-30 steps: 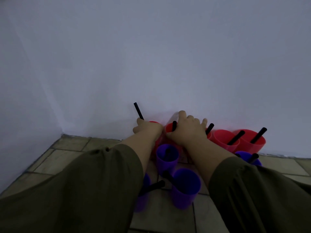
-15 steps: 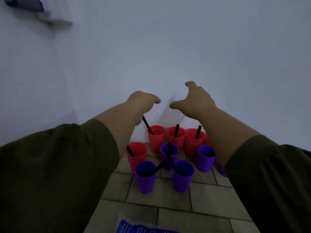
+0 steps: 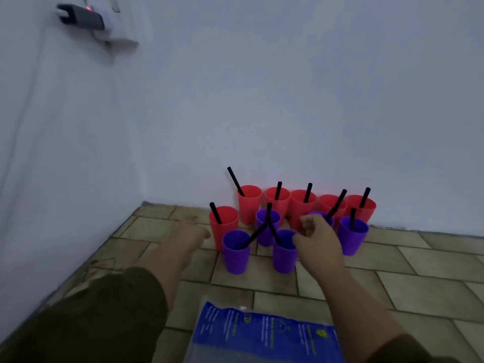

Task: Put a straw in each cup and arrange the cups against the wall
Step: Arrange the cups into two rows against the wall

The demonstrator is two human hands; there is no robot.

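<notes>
The red cups (image 3: pixel 250 205) stand in a row right up against the wall (image 3: pixel 262 113), with one more red one just in front on the left. The purple cups (image 3: pixel 235 258) sit in front of them on the floor (image 3: pixel 419 260). Black straws (image 3: pixel 235 180) stick out of the cups. The right hand (image 3: pixel 318 244) is over the purple ones, its fingers (image 3: pixel 307 223) curled loosely (nothing in them). The left hand (image 3: pixel 188 235) is beside the front red cup. Its fingers bend down out of sight, so I cannot tell how open they are.
</notes>
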